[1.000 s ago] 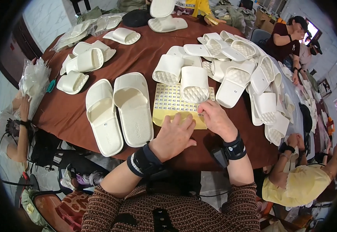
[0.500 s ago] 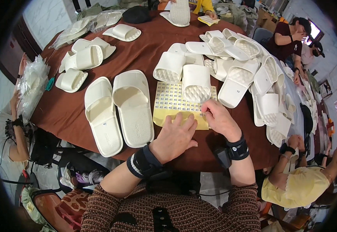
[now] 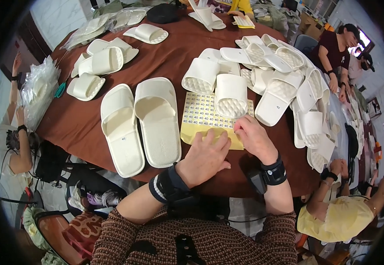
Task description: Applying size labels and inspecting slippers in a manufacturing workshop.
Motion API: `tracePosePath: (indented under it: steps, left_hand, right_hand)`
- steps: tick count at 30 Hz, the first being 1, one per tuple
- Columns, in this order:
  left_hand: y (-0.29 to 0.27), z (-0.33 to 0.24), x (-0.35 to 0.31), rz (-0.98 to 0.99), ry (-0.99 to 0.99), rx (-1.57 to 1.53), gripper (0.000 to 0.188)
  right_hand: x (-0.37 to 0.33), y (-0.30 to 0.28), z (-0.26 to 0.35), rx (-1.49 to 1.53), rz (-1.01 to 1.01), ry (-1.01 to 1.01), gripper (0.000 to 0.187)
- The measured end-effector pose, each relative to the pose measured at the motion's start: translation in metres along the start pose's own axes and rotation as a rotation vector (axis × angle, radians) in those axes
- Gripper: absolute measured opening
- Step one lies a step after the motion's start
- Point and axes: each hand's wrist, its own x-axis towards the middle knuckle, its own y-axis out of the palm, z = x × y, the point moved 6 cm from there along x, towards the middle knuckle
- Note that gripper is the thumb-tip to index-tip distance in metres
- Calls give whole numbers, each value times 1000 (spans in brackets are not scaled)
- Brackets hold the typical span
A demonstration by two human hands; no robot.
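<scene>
A yellow sheet of small printed stickers [image 3: 192,126] lies flat on the table, its lower strip bare of stickers. My left hand [image 3: 205,157] rests on that strip, fingers stretched out and holding nothing. At the sheet's right side my right hand [image 3: 257,140] has thumb and forefinger pinched together over the lowest sticker row; whatever sits between the tips is too small to see. One white slipper [image 3: 230,93] covers part of the sheet's top. Left of the sheet are two larger white slippers, one with a small sticker on its insole [image 3: 125,143], the other a plain slipper [image 3: 160,128].
A heap of white slippers [image 3: 282,81] spreads along the right of the brown-covered table [image 3: 77,137]. More slippers [image 3: 101,61] and plastic-wrapped pairs [image 3: 88,31] lie at the far left, near a black cap [image 3: 162,14]. Other people work around the table, one across handling a slipper [image 3: 203,15].
My view has shifted slightly, while my hands stay nearly in place on the sheet. Across the table, the held slipper has tilted. The dark-shirted person's raised hand has come down.
</scene>
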Motion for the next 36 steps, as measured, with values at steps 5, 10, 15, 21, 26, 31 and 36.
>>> tracePosePath:
  steps: [5, 10, 15, 21, 26, 31, 36]
  left_hand:
    - [1, 0, -1, -5, -8, 16, 62]
    - [1, 0, -1, -2, -6, 3, 62]
    - [2, 1, -2, 3, -11, 7, 62]
    - [1, 0, -2, -16, 0, 24, 62]
    - [0, 0, -2, -8, -3, 23, 62]
    - [2, -1, 0, -6, -1, 8, 62]
    - [-2, 3, -5, -47, -13, -14, 60]
  right_hand:
    - [0, 2, -4, 12, 3, 39, 9]
    - [-1, 2, -12, 60, 0, 58, 8]
    - [0, 2, -10, 109, 22, 74, 9]
    - [-1, 1, -2, 48, 24, 14, 10]
    - [0, 3, 3, -62, 3, 11, 7]
    - [-3, 2, -10, 51, -11, 49, 7]
    - [1, 0, -12, 210, -2, 99, 8]
